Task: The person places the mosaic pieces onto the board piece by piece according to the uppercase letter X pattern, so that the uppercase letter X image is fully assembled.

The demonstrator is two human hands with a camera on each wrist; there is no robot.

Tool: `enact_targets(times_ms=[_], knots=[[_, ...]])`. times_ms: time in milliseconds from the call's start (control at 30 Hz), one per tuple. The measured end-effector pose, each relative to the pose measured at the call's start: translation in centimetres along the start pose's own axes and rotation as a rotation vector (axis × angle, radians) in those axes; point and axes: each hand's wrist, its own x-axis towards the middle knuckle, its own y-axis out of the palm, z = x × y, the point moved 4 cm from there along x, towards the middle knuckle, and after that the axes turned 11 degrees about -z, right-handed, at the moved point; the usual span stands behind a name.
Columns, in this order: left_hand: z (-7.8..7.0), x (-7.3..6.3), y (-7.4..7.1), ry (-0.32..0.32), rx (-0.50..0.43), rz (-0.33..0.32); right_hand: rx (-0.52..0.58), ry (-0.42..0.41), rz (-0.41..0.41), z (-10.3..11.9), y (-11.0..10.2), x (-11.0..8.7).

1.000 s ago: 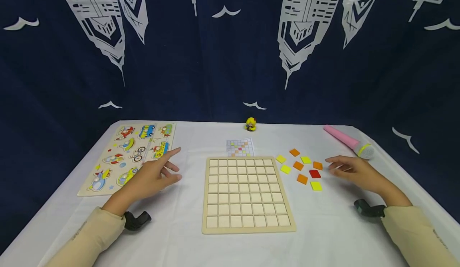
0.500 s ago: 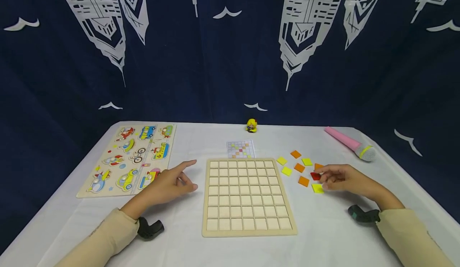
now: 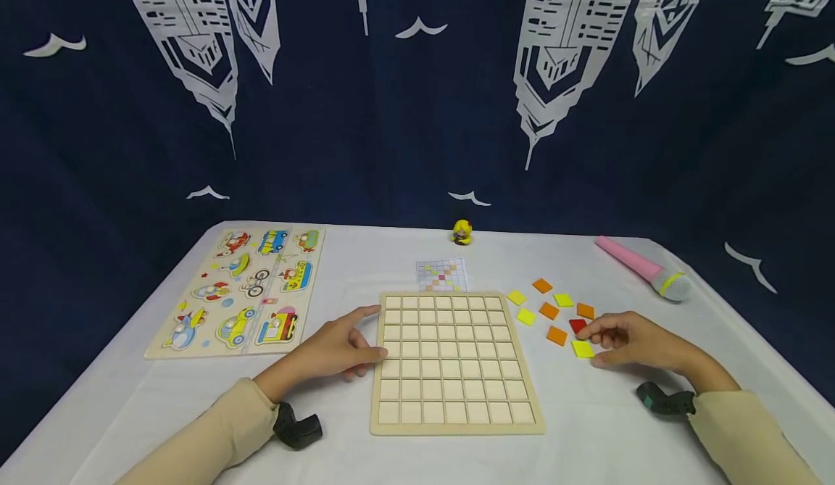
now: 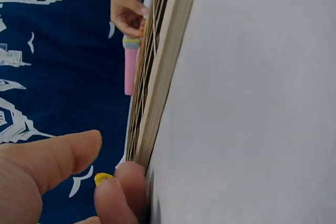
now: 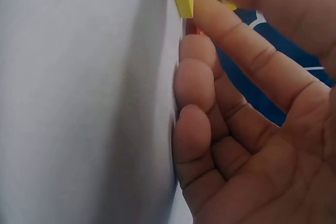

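Note:
My left hand [image 3: 326, 347] lies at the left edge of a wooden grid board [image 3: 377, 416]. Its index fingertip and thumb tip overlap the frame, apart from each other; the left wrist view shows fingertips close beside the board's side [image 4: 163, 72]. Over the loose tiles on the right is my right hand [image 3: 642, 341]. A yellow tile [image 3: 583, 349] lies flat between its index finger and thumb, the thumb tip right at the tile's near corner. Behind it a red tile [image 3: 577, 325] is partly covered by the index finger. The other right fingers curl inward near the cloth.
Orange tiles [image 3: 557, 336] and more yellow tiles [image 3: 525, 317] lie right of the board. A printed colour-grid card [image 3: 424, 276] and a small yellow figure [image 3: 462, 232] are behind it. A vehicle puzzle board [image 3: 218, 304] lies at left, a pink toy microphone [image 3: 629, 259] at back right.
My left hand has moved right, from beside the puzzle to the grid board's edge. My right hand has moved left and nearer to the yellow and red tiles. The view has shifted slightly.

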Motion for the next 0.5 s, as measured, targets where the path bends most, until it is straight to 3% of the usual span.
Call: enact_targets(times_ms=[267, 500], knots=[[0.41, 0.19, 0.43, -0.013, -0.054, 0.059, -0.094, 0.021, -0.049, 0.02, 0.02, -0.03], [0.87, 0.24, 0.49, -0.004, -0.08, 0.079, -0.103, -0.039, -0.075, 0.2, 0.24, -0.23]])
